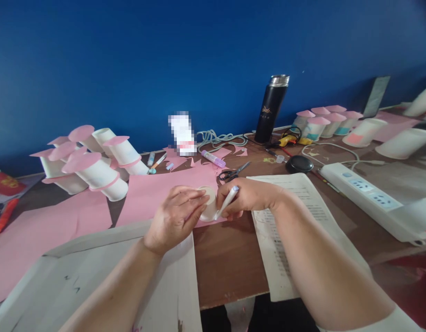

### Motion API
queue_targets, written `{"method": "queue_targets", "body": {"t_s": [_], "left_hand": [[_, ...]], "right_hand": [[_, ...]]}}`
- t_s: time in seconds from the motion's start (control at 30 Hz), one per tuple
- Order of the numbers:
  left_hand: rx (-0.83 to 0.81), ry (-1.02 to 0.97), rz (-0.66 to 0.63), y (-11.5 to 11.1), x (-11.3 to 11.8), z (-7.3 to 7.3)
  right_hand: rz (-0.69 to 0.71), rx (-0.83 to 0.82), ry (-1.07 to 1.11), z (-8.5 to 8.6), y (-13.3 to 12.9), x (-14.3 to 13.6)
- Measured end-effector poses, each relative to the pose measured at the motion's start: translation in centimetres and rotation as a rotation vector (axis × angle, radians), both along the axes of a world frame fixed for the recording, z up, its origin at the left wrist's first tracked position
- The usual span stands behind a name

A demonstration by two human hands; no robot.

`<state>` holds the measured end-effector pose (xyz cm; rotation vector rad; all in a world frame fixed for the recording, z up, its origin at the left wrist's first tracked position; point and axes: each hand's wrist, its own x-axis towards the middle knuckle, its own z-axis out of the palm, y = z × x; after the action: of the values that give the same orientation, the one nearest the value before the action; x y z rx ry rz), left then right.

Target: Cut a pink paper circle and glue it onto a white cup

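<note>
My left hand (pixel 180 212) is closed over a white paper cup (pixel 209 213) and presses it against a sheet of pink paper (pixel 143 193) near the sheet's right edge. Its fingers cover part of the cup. In my right hand (pixel 242 196) is a white marker pen (pixel 228 203), slanted, with its lower end close to the cup's right side. Whether the tip touches the paper I cannot tell. Just beyond my right hand lie black scissors (pixel 233 173). A purple glue stick (pixel 213 159) rests farther back.
Stacked paper cups with pink discs (pixel 105 170) stand at left; more decorated cups (pixel 316 128) are at back right. A black thermos (pixel 271 110) stands against the blue wall. Printed sheets (pixel 303 198) lie under my right forearm. A white power strip (pixel 365 193) sits at right.
</note>
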<state>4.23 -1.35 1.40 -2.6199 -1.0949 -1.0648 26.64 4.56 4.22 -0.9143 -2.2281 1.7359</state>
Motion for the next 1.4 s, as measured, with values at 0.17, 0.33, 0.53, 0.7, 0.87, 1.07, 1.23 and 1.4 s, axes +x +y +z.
{"method": "queue_targets", "body": {"t_s": [0.17, 0.33, 0.53, 0.7, 0.87, 1.07, 1.23, 1.4], "left_hand": [[-0.002, -0.002, -0.004, -0.1, 0.0, 0.1], [0.002, -0.008, -0.005, -0.1, 0.0, 0.1], [0.002, -0.007, -0.005, -0.1, 0.1, 0.1], [0.004, -0.008, -0.008, -0.1, 0.1, 0.1], [0.007, -0.022, -0.004, 0.1, 0.0, -0.2], [0.009, -0.023, -0.024, 0.1, 0.0, -0.1], [0.016, -0.02, -0.027, 0.1, 0.1, 0.0], [0.02, -0.03, -0.03, 0.1, 0.1, 0.0]], "right_hand": [[0.031, 0.0, -0.043, 0.4, -0.1, 0.2], [0.056, 0.039, -0.062, 0.4, -0.1, 0.3], [0.067, 0.106, -0.048, 0.5, -0.3, -0.1], [0.101, 0.063, -0.057, 0.8, -0.8, -0.5], [0.175, 0.133, -0.104, 1.0, -1.4, -1.0], [0.232, 0.376, -0.097, 1.2, -2.1, -1.6], [0.238, 0.423, -0.113, 1.4, -2.4, -1.9], [0.236, 0.477, -0.105, 1.0, -2.5, -2.2]]}}
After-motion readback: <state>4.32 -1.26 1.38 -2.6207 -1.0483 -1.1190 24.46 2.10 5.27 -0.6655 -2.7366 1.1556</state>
